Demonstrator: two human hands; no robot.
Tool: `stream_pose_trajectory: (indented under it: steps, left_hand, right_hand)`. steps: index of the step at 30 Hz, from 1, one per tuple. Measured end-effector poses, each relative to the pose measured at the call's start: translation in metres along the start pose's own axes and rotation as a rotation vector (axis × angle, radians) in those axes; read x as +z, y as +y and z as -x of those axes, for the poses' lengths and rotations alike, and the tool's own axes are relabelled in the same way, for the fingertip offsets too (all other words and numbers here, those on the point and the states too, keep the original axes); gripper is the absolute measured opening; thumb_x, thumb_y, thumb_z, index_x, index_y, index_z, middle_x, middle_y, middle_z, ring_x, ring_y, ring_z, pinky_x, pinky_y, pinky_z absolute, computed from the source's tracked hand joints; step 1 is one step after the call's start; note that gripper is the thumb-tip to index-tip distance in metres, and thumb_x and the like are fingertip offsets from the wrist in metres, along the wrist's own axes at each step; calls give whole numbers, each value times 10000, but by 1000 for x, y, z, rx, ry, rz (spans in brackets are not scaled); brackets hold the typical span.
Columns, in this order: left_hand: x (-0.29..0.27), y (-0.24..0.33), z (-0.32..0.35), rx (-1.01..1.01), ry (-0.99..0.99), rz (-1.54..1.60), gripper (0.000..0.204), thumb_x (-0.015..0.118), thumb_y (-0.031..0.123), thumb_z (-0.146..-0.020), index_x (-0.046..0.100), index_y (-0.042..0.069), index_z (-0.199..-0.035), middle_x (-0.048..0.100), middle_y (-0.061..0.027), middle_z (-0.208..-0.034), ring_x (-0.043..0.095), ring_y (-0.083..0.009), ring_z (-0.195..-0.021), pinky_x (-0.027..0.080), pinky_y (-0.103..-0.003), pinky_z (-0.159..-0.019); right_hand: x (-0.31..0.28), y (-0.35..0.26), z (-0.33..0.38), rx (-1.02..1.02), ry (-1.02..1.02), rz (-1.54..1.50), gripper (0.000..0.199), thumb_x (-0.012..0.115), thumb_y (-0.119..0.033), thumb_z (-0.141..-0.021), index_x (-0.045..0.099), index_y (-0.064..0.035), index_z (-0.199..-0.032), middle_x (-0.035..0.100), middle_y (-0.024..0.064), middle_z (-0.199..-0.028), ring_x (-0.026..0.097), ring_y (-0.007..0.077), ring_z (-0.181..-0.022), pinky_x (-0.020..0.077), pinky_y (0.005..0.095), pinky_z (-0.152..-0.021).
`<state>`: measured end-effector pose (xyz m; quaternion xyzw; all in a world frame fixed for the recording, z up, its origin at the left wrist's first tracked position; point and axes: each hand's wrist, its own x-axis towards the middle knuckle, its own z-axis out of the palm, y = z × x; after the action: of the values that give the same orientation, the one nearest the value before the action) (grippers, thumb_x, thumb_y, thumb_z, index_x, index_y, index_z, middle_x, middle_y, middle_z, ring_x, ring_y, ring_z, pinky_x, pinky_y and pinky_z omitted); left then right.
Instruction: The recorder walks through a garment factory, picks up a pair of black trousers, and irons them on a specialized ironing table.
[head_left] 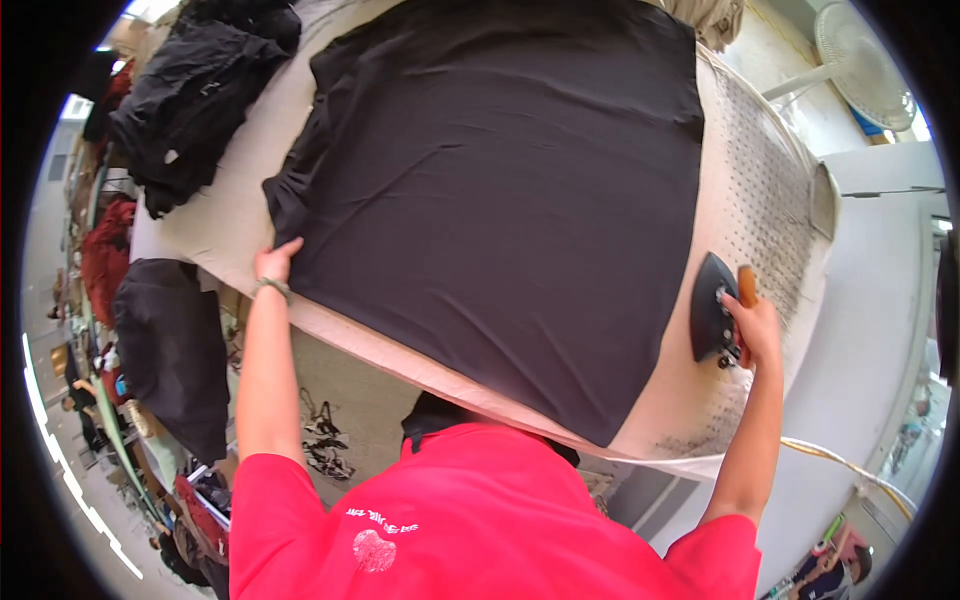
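One black garment (500, 200) is lying flat across the padded ironing table (745, 190), one iron (712, 310) is sitting just off its right edge. The right hand (755, 330) is gripping the iron's handle, fingers closed; the left hand (272, 265) is pressing loosely on the garment's left edge. One pile of dark clothes (195, 90) is waiting far left.

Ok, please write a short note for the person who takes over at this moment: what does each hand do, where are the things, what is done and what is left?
Left hand: flat on the near left edge of the black garment, fingers spread, holding nothing.
Right hand: closed on the handle of the iron.
Iron: on the bare padded ironing table, just off the garment's right edge.
Done: garment lies spread flat and looks smooth.
Left: its left sleeve area is still bunched. A pile of dark clothes sits at the far left.
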<state>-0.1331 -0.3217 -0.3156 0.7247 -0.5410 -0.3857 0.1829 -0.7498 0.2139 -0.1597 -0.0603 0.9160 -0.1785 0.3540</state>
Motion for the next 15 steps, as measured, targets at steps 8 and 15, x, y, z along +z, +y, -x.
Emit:
stream_pose_trajectory:
  steps: [8, 15]
  left_hand:
    - [9, 93, 79, -34, -213, 859, 457, 578, 310, -997, 560, -71, -1248, 622, -134, -1248, 616, -223, -1099, 482, -347, -967]
    - [-24, 134, 107, 83, -394, 1059, 529, 461, 391, -1036, 500, -49, -1327, 578, -151, -1327, 578, -258, -1192, 446, -393, -1044]
  right_hand:
    - [14, -94, -48, -122, 217, -48, 364, 696, -311, -880, 558, -46, -672, 481, 10, -506, 468, 137, -384, 346, 328, -378]
    - [134, -310, -45, -196, 83, 59, 341, 698, -327, -850, 652, 10, -833, 541, 35, -652, 521, 138, -543, 421, 329, -488]
